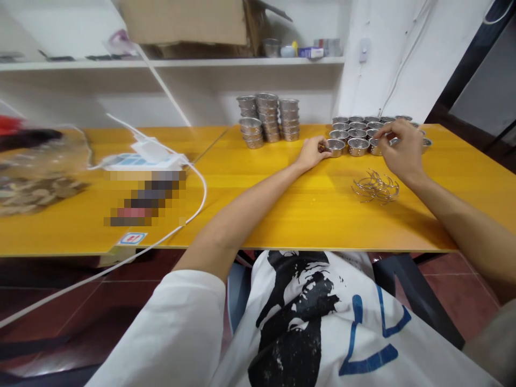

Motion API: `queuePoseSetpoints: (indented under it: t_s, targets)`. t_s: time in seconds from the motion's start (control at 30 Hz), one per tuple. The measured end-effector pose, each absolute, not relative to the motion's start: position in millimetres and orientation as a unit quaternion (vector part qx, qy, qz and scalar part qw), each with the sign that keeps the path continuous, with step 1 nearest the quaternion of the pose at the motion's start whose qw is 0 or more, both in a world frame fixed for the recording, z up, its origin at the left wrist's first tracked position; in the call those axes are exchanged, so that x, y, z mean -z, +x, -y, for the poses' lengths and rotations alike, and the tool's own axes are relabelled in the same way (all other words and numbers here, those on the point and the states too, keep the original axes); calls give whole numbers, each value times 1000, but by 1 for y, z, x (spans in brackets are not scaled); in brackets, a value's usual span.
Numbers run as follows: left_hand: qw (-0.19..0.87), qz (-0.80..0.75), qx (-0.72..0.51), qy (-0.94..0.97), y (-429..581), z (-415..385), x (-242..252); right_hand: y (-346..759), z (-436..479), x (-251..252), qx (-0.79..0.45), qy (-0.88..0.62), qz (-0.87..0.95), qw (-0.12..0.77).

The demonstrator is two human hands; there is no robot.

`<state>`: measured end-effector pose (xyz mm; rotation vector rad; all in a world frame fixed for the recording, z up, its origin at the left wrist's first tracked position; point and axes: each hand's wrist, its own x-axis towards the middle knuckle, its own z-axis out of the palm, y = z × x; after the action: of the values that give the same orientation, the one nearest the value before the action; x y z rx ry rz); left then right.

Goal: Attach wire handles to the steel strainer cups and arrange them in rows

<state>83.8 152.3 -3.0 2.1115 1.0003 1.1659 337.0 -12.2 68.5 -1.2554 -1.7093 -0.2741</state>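
Note:
Several small perforated metal cups stand in rows at the back right of the table, open side up. At the front left corner of these rows, my left hand (312,153) has its curled fingers against the side of a metal cup (335,148). Over the front right part of the rows hovers my right hand (404,149), thumb and fingers pinched together. Whatever is in that pinch is too small to make out. A loose tangle of bent metal wires (377,188) lies on the table between my forearms, below the cups.
Stacks of similar metal cups (268,118) stand left of my left hand. A white power strip (145,158) and its cable cross the yellow table (258,215) on the left. Round tan pieces (40,196) lie at far left. Behind is a shelf with a cardboard box (185,21).

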Motion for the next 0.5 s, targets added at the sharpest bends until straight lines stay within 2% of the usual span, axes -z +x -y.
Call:
queuePoseSetpoints:
  t_s: [0.5]
  targets:
    - [265, -371, -435, 777, 97, -154, 2, 336, 4, -60, 116, -522, 712, 455]
